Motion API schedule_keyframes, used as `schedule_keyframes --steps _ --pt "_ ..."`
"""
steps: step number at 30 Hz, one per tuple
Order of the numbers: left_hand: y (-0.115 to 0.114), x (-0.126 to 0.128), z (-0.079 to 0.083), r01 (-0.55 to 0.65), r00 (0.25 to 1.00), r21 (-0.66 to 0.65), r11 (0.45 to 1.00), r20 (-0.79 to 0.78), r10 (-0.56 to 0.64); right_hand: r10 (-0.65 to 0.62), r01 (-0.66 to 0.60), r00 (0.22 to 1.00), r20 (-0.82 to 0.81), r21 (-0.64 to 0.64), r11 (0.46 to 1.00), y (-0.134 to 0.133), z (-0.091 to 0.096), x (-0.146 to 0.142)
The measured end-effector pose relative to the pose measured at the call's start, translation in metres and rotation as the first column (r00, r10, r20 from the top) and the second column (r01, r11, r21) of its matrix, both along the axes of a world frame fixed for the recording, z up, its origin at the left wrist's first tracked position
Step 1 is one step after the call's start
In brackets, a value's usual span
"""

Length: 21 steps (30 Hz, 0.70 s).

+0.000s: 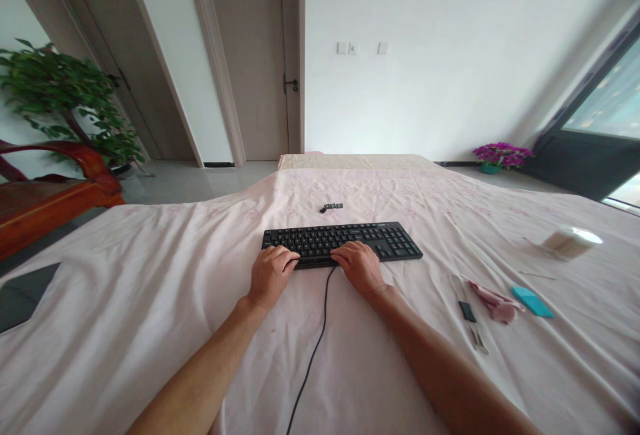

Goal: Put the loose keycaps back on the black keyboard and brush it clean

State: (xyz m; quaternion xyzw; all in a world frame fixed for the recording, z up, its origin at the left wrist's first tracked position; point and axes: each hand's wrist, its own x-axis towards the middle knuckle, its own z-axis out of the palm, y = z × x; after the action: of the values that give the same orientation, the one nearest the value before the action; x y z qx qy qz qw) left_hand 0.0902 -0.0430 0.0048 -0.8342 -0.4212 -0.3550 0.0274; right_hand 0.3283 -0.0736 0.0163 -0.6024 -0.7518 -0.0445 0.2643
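Observation:
A black keyboard point(350, 238) lies on the pale pink tablecloth in front of me, its cable point(320, 328) running toward me. My left hand point(270, 271) grips the near edge left of centre, fingers curled and thumb pointing inward. On the right of centre, my right hand point(357, 265) holds the same edge, its thumb toward the left one. Between the thumbs is a dark strip along the space bar row; whether it is seated or loose I cannot tell. Several loose black keycaps point(333, 206) lie just beyond the keyboard.
To the right lie a wire keycap puller point(467, 311) with a black middle, a crumpled pink cloth point(500, 307), a teal pad point(533, 301) and a thin stick point(537, 275). A clear tub of cotton swabs point(570, 243) sits beyond. A wooden chair point(65, 188) stands at left.

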Motion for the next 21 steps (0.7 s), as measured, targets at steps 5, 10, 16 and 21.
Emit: schedule_keyframes --steps 5,10,16,21 --pt "-0.0011 0.0018 0.0025 -0.015 1.000 -0.007 1.000 -0.003 0.015 0.003 -0.003 1.000 0.008 0.019 1.000 0.0007 -0.0022 -0.0010" --pt "-0.0012 0.0012 0.0026 -0.012 0.999 0.017 1.000 -0.029 0.013 0.019 -0.018 1.000 -0.003 0.029 0.999 0.0000 -0.0028 -0.0027" --pt "0.0008 -0.0025 0.0014 0.021 0.995 0.043 0.999 -0.098 -0.016 0.004 -0.004 1.000 -0.001 0.033 0.999 -0.0017 -0.0020 -0.0056" --pt "-0.0006 -0.0013 0.0047 0.001 0.990 0.109 0.994 -0.139 0.014 0.017 -0.017 1.000 -0.003 0.032 0.999 -0.0033 -0.0002 -0.0071"
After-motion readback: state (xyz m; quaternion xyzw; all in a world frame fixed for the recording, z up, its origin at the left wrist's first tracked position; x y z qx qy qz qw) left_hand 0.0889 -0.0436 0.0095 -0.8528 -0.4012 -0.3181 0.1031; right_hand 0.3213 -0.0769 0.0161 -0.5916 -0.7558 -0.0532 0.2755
